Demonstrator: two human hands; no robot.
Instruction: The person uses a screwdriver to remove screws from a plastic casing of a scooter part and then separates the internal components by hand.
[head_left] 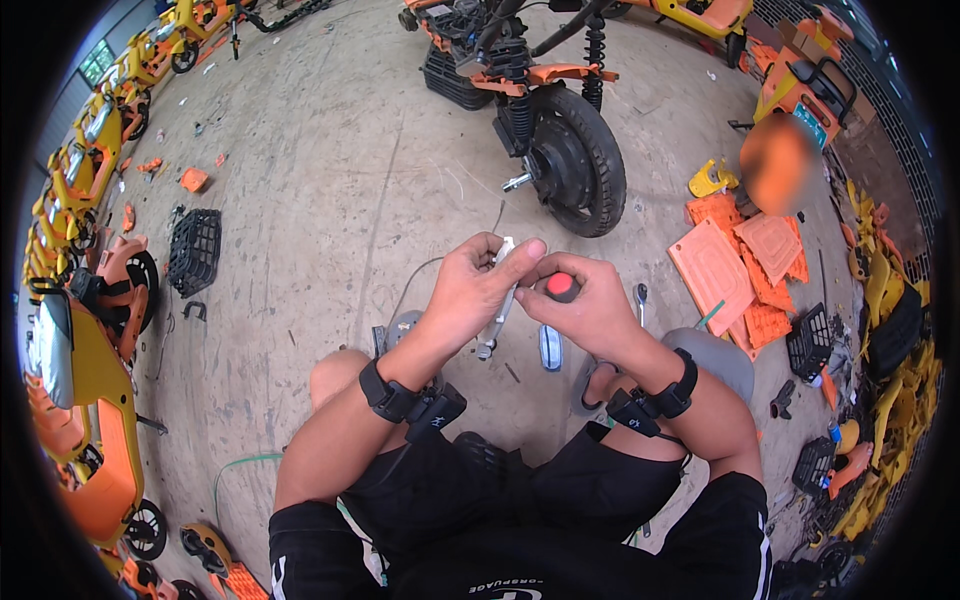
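In front of my knees, my two hands are close together. My left hand pinches a slender whitish-grey part between thumb and fingers. The part slants down toward the floor, with a darker fitting at its lower end; I cannot tell its exact kind. My right hand is wrapped round a red-and-black tool handle, its red end facing up. The tool's working end is hidden by my fingers. Beyond my hands stands a stripped scooter frame, its black-tyred wheel having a bare axle end.
A blue-and-white object and a ratchet wrench lie near my right foot. Orange panels are stacked to the right. A black basket lies at left. Yellow scooters line the left side; yellow parts heap at right.
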